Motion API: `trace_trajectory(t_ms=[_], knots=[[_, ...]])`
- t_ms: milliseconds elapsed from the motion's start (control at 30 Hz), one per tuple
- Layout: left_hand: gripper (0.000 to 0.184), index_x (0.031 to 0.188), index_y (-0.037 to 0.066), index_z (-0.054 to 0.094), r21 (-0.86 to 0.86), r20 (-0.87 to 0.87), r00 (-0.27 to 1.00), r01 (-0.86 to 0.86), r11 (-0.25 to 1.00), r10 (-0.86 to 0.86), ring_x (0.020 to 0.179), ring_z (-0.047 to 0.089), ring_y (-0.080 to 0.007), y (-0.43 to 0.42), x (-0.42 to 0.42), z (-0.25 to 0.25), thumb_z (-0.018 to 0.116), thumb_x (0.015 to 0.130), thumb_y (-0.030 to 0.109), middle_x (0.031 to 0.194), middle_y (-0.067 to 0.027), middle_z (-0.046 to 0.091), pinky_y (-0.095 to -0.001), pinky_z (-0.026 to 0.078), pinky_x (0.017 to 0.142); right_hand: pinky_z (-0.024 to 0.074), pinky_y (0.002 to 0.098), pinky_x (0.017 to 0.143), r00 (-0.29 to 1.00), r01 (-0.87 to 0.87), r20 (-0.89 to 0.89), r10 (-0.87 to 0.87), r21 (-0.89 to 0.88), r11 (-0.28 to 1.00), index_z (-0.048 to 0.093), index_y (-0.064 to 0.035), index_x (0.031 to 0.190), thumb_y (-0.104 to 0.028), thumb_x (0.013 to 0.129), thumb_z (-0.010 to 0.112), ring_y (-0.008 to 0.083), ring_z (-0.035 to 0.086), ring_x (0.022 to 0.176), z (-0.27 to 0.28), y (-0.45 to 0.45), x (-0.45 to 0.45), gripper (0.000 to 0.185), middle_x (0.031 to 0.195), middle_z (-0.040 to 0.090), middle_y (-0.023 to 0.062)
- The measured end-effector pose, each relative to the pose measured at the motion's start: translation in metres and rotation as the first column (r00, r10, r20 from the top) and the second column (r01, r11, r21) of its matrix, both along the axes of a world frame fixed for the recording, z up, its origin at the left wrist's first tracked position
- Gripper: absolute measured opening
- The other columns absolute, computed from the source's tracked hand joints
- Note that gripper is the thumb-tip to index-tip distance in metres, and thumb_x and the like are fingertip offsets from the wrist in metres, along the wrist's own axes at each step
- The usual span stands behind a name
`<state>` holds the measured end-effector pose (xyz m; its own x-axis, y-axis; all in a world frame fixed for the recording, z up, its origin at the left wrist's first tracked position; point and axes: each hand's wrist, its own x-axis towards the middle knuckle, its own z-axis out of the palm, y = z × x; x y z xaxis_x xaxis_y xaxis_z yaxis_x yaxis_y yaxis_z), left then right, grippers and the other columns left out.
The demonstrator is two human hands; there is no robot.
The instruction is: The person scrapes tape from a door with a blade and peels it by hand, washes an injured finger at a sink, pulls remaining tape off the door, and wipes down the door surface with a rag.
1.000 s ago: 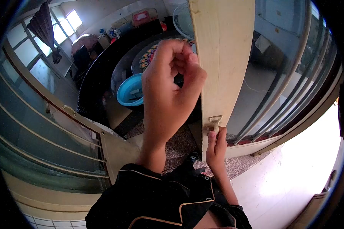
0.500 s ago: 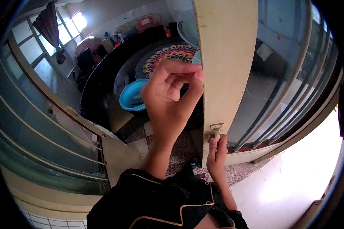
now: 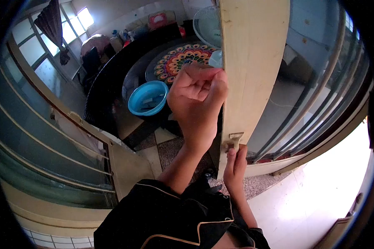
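Two bare hands show in the head view. Near the middle, the left hand [image 3: 197,99] has its thumb and pointing finger together, close to the edge of the pale door [image 3: 253,62]; whether they pinch something small, one cannot tell. Below and to the right, the right hand [image 3: 234,168] has its thumb and fingers clamped on the door's handle [image 3: 236,140]. A blue tub [image 3: 146,111] sits left of the left hand, with unclear things in it. Bright feather shapes [image 3: 172,62] lie above the tub.
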<state>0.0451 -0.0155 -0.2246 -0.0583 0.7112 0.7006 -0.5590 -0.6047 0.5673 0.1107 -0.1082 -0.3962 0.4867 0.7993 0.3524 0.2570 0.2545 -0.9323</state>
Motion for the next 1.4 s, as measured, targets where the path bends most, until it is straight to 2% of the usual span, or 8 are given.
trace_trajectory(t_ms=[200, 267, 367, 867, 1067, 1200, 1300, 1400], knots=[[0.008, 0.088, -0.004, 0.055, -0.031, 0.061, 0.998, -0.017, 0.999, 0.019, 0.075, 0.054, -0.0047, 0.0, 0.008, 0.002, 0.06, 0.083, -0.008, 0.085, -0.0054, 0.058, -0.0187, 0.045, 0.069, 0.0409, 0.0279, 0.065, 1.0, 0.003, 0.002, -0.003, -0.012, 1.0, 0.043, -0.0014, 0.115, -0.021, 0.1, 0.04, 0.0148, 0.047, 0.068, -0.003, 0.001, 0.0, 0.025, 0.077, 0.053, 0.0077], [0.01, 0.085, 0.002, 0.055, -0.019, 0.065, 0.997, -0.045, 0.999, 0.046, 0.073, 0.057, -0.0109, 0.002, 0.009, 0.005, 0.064, 0.084, 0.005, 0.085, -0.0072, 0.062, -0.0246, 0.046, 0.069, 0.0408, 0.0279, 0.064, 1.0, 0.004, -0.007, -0.004, -0.011, 1.0, 0.043, -0.0014, 0.115, -0.021, 0.1, 0.04, 0.015, 0.047, 0.068, 0.0, 0.001, -0.001, 0.025, 0.077, 0.053, 0.0078], [0.009, 0.086, 0.001, 0.054, 0.074, 0.067, 0.998, -0.016, 0.997, 0.011, 0.077, 0.059, -0.0121, 0.006, 0.009, 0.006, 0.062, 0.085, 0.002, 0.089, -0.0082, 0.062, -0.026, 0.048, 0.073, 0.0407, 0.0281, 0.063, 1.0, 0.009, -0.019, -0.009, -0.019, 1.0, 0.042, -0.0014, 0.115, -0.021, 0.1, 0.04, 0.015, 0.047, 0.067, 0.006, 0.0, -0.002, 0.025, 0.076, 0.052, 0.0075], [0.008, 0.088, 0.001, 0.054, 0.155, 0.045, 0.999, -0.033, 0.987, 0.026, 0.077, 0.057, -0.0107, 0.011, 0.008, 0.024, 0.062, 0.085, 0.0, 0.087, -0.0053, 0.059, -0.0238, 0.046, 0.071, 0.0406, 0.0277, 0.063, 0.999, 0.05, 0.019, -0.05, 0.041, 0.998, 0.045, -0.001, 0.11, -0.023, 0.1, 0.041, 0.0145, 0.048, 0.068, 0.001, 0.003, -0.003, 0.025, 0.076, 0.053, 0.0077], [0.009, 0.094, 0.001, 0.056, 0.09, 0.061, 0.998, 0.014, 0.996, -0.02, 0.075, 0.054, -0.0091, 0.007, 0.003, 0.007, 0.061, 0.087, 0.001, 0.087, -0.0043, 0.06, -0.023, 0.043, 0.066, 0.04, 0.0269, 0.063, 0.999, 0.029, -0.016, -0.029, -0.002, 1.0, 0.045, -0.0002, 0.109, -0.024, 0.1, 0.041, 0.0128, 0.046, 0.067, 0.003, 0.001, -0.003, 0.025, 0.074, 0.051, 0.006], [0.007, 0.093, 0.002, 0.057, 0.073, 0.05, 0.999, 0.004, 0.997, -0.008, 0.077, 0.053, -0.0092, 0.006, 0.006, 0.002, 0.062, 0.087, 0.001, 0.089, -0.0043, 0.059, -0.0234, 0.042, 0.069, 0.0399, 0.0271, 0.063, 0.999, 0.051, -0.005, -0.051, 0.014, 0.999, 0.045, -0.0002, 0.109, -0.024, 0.1, 0.041, 0.0127, 0.046, 0.068, 0.0, 0.0, -0.004, 0.026, 0.074, 0.051, 0.006], [0.008, 0.091, 0.002, 0.056, 0.207, 0.051, 0.995, -0.097, 0.973, 0.088, 0.082, 0.053, -0.0102, 0.012, 0.009, 0.006, 0.063, 0.087, 0.001, 0.091, -0.0049, 0.058, -0.0243, 0.042, 0.073, 0.04, 0.0277, 0.063, 0.998, 0.058, -0.004, -0.058, -0.003, 0.998, 0.045, -0.0006, 0.109, -0.023, 0.1, 0.041, 0.0133, 0.046, 0.068, 0.006, -0.002, -0.005, 0.025, 0.074, 0.05, 0.0068], [0.016, 0.092, -0.001, 0.055, 0.31, 0.097, 0.973, -0.228, 0.923, 0.208, 0.074, 0.046, -0.0056, 0.022, 0.015, -0.002, 0.067, 0.082, -0.004, 0.088, -0.0036, 0.051, -0.0186, 0.04, 0.067, 0.0399, 0.0285, 0.062, 0.998, 0.055, 0.004, -0.055, 0.003, 0.998, 0.044, -0.0006, 0.109, -0.023, 0.1, 0.04, 0.014, 0.045, 0.067, 0.009, -0.003, -0.005, 0.024, 0.074, 0.05, 0.0076]])
